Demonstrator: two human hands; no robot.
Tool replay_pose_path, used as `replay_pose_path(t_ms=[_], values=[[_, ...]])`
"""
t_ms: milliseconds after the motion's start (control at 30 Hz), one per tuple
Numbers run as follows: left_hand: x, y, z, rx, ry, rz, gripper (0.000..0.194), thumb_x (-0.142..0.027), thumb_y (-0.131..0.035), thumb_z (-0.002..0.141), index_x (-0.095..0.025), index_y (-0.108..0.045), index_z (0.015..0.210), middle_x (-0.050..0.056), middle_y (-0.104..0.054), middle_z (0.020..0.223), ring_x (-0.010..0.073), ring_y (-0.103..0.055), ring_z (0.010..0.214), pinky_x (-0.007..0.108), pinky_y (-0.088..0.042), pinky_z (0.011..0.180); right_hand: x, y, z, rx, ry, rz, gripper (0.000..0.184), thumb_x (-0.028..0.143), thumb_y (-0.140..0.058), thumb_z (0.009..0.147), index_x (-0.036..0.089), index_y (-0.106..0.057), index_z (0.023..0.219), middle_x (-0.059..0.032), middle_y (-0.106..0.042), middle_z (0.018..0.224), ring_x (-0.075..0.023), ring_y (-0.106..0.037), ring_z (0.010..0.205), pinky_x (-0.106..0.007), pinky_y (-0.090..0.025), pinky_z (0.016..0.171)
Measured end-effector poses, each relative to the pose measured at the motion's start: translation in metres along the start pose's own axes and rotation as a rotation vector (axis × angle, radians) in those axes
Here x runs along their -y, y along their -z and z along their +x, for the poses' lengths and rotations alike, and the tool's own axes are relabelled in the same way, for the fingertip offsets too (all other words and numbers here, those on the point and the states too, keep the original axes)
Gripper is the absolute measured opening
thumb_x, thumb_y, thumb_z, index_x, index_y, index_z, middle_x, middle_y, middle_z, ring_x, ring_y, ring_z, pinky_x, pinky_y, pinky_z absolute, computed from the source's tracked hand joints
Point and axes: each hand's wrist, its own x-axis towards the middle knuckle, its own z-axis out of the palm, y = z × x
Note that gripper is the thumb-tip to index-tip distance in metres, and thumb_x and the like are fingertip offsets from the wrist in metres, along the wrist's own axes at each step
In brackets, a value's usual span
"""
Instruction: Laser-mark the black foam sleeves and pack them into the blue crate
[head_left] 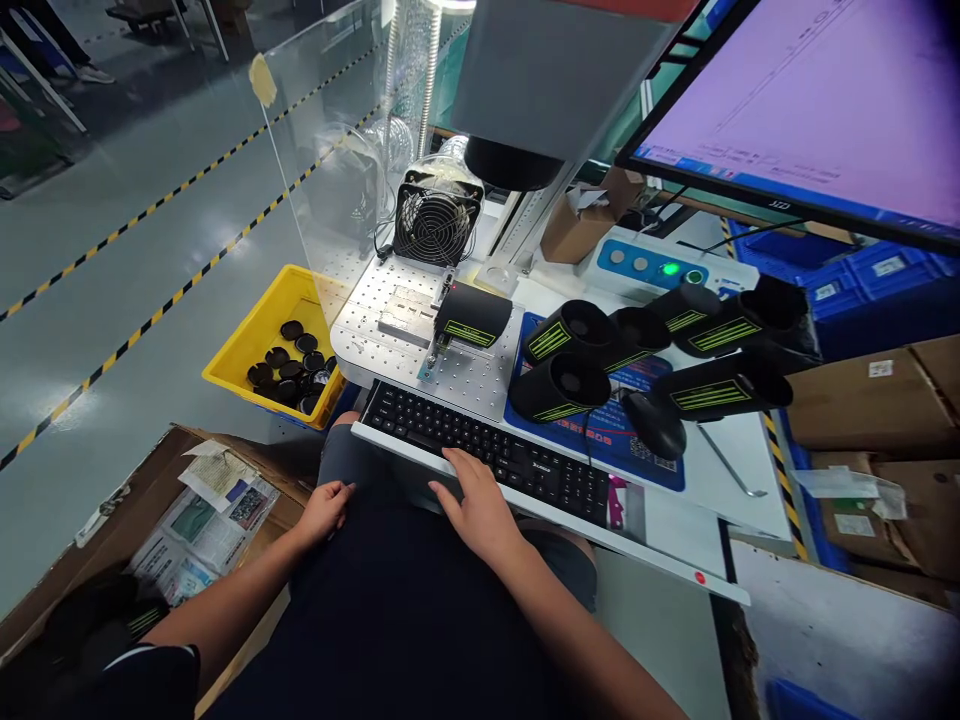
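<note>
My right hand [480, 508] lies over the front edge of the keyboard tray [420, 458], its fingers spread and the fingertips at the near keys of a black keyboard [480, 440]. Down by my lap, my left hand [324, 512] is loosely closed, with nothing showing in it. On the perforated metal plate [360, 330], a black cylinder with green line markings [474, 312] lies sideways in a fixture, under the dark lens [514, 165] of a machine head. Several similar black cylinders [564, 388] rest on a blue mat [637, 455], beside a black mouse [654, 424].
A yellow bin [225, 360] with round black caps [277, 357] stands left of the plate. Below it is an open carton [161, 460]. A fan [437, 225] and clear panel [307, 150] stand behind the plate. A monitor [787, 110] overhangs the right side; a hex key [731, 462] lies beneath.
</note>
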Motion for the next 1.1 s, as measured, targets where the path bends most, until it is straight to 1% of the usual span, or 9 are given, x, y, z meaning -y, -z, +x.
replay_pose_path(t_ms=[200, 400, 567, 667, 767, 867, 933, 1033, 1100], values=[[-0.001, 0.0, -0.001, 0.011, 0.0, 0.0, 0.059, -0.083, -0.051, 0.074, -0.025, -0.042, 0.07, -0.01, -0.043, 0.035, 0.0074, -0.027, 0.024, 0.02, -0.017, 0.029, -0.003, 0.048, 0.031, -0.199, 0.094, -0.093, 0.04, 0.036, -0.059, 0.096, 0.02, -0.058, 0.132, -0.0162, -0.068, 0.127, -0.033, -0.063, 0.119, -0.055, -0.05, 0.103], [-0.001, 0.001, -0.002, 0.014, -0.013, -0.009, 0.062, -0.086, -0.051, 0.071, -0.025, -0.038, 0.069, -0.01, -0.043, 0.035, 0.0068, -0.025, 0.024, 0.02, -0.016, 0.029, -0.022, 0.108, 0.097, -0.279, 0.087, -0.232, 0.046, 0.039, -0.063, 0.091, 0.015, -0.06, 0.13, -0.0191, -0.067, 0.128, -0.0359, -0.059, 0.119, -0.057, -0.046, 0.102], [0.005, 0.001, 0.001, 0.011, -0.001, -0.032, 0.066, -0.09, -0.049, 0.068, -0.025, -0.039, 0.069, -0.011, -0.041, 0.034, 0.0073, -0.025, 0.024, 0.02, -0.016, 0.03, -0.037, 0.131, 0.163, -0.166, -0.014, -0.313, 0.074, 0.046, -0.077, 0.077, 0.016, -0.052, 0.14, -0.0209, -0.058, 0.14, -0.042, -0.051, 0.129, -0.061, -0.041, 0.104], [0.01, 0.0, 0.003, -0.002, -0.013, -0.043, 0.069, -0.093, -0.049, 0.064, -0.026, -0.039, 0.068, -0.011, -0.039, 0.034, 0.007, -0.023, 0.024, 0.021, -0.015, 0.03, -0.036, 0.129, 0.197, -0.03, -0.061, -0.334, 0.095, 0.045, -0.086, 0.066, 0.017, -0.044, 0.147, -0.0219, -0.051, 0.146, -0.0441, -0.045, 0.135, -0.063, -0.034, 0.108], [0.011, -0.002, 0.004, -0.03, -0.033, -0.052, 0.074, -0.099, -0.046, 0.055, -0.026, -0.035, 0.063, -0.011, -0.032, 0.032, 0.0076, -0.024, 0.026, 0.021, -0.012, 0.031, -0.031, 0.123, 0.222, 0.07, -0.094, -0.332, 0.101, 0.041, -0.089, 0.062, 0.016, -0.042, 0.148, -0.0231, -0.053, 0.143, -0.0427, -0.049, 0.131, -0.06, -0.038, 0.106], [0.009, -0.005, 0.006, -0.055, -0.053, -0.049, 0.079, -0.104, -0.042, 0.045, -0.027, -0.031, 0.058, -0.011, -0.024, 0.033, 0.0082, -0.024, 0.027, 0.022, -0.01, 0.033, -0.028, 0.119, 0.24, 0.117, -0.074, -0.328, 0.094, 0.034, -0.092, 0.057, 0.015, -0.051, 0.139, -0.0197, -0.061, 0.131, -0.0363, -0.059, 0.118, -0.05, -0.047, 0.096], [0.008, -0.006, 0.009, -0.069, -0.063, -0.042, 0.082, -0.107, -0.039, 0.04, -0.027, -0.03, 0.056, -0.01, -0.022, 0.033, 0.0086, -0.022, 0.027, 0.023, -0.009, 0.034, -0.027, 0.119, 0.249, 0.142, -0.062, -0.322, 0.081, 0.031, -0.093, 0.056, 0.014, -0.059, 0.127, -0.0144, -0.067, 0.118, -0.0308, -0.064, 0.107, -0.044, -0.051, 0.089], [0.009, -0.008, 0.013, -0.105, -0.055, -0.022, 0.083, -0.108, -0.036, 0.038, -0.027, -0.029, 0.055, -0.009, -0.021, 0.036, 0.0092, -0.021, 0.029, 0.023, -0.01, 0.035, -0.027, 0.121, 0.255, 0.156, -0.05, -0.298, 0.046, 0.036, -0.084, 0.074, 0.014, -0.065, 0.111, -0.0075, -0.068, 0.105, -0.0232, -0.065, 0.095, -0.04, -0.053, 0.084], [0.01, -0.009, 0.015, -0.136, -0.048, -0.002, 0.082, -0.106, -0.039, 0.041, -0.026, -0.028, 0.054, -0.009, -0.02, 0.039, 0.0093, -0.021, 0.03, 0.023, -0.013, 0.035, -0.027, 0.122, 0.256, 0.153, -0.04, -0.271, 0.031, 0.039, -0.072, 0.088, 0.015, -0.065, 0.108, -0.0054, -0.067, 0.104, -0.0204, -0.065, 0.093, -0.04, -0.054, 0.084]])
